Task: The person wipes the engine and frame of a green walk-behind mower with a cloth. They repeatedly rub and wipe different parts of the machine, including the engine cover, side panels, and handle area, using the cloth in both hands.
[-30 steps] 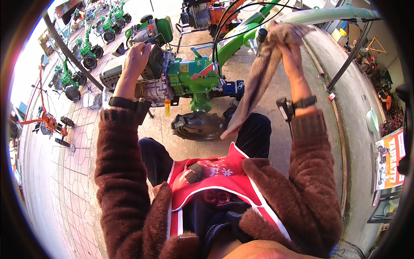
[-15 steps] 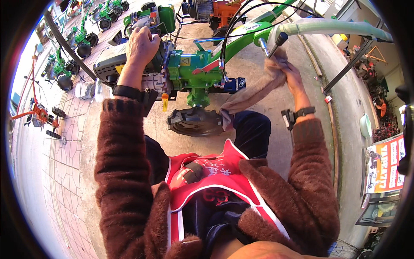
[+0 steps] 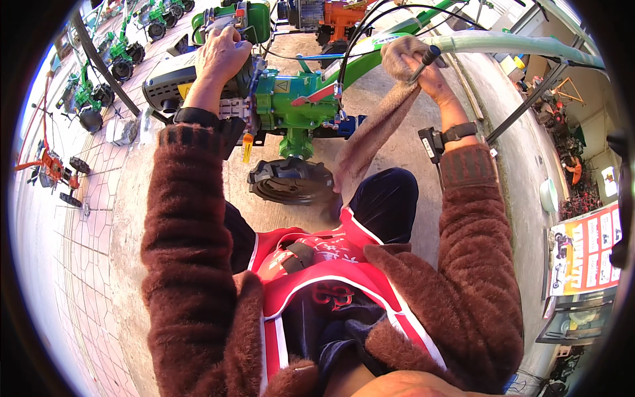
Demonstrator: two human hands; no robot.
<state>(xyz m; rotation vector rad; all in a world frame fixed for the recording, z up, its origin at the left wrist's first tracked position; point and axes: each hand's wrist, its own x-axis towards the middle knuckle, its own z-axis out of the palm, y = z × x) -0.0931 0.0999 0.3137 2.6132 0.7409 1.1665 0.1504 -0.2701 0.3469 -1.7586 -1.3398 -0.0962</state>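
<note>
A walking tiller with a green gearbox (image 3: 291, 99) stands before me, its black lugged tire (image 3: 291, 182) close to my knees. My left hand (image 3: 223, 58) is closed over the top of its engine (image 3: 169, 86), beside the green fuel tank (image 3: 254, 23); the fingertips are partly hidden. My right hand (image 3: 430, 78) grips a brown cloth (image 3: 374, 132) against the green frame (image 3: 360, 63), next to a lever with a black handle (image 3: 431, 54). The cloth's long end hangs toward the tire. A yellow-orange tag (image 3: 247, 148) dangles below the engine.
An orange machine (image 3: 344, 23) stands just behind the tiller. Several green tillers (image 3: 89, 96) and a red one (image 3: 53, 165) line the left paving. At right are a pale handlebar (image 3: 522, 45), a dark pole (image 3: 529, 99), a light green basin (image 3: 548, 195) and a printed board (image 3: 585, 255).
My right hand has moved up and left with the cloth, which now bunches on the green frame beside the lever. My left hand stays on the engine. The view has shifted slightly.
</note>
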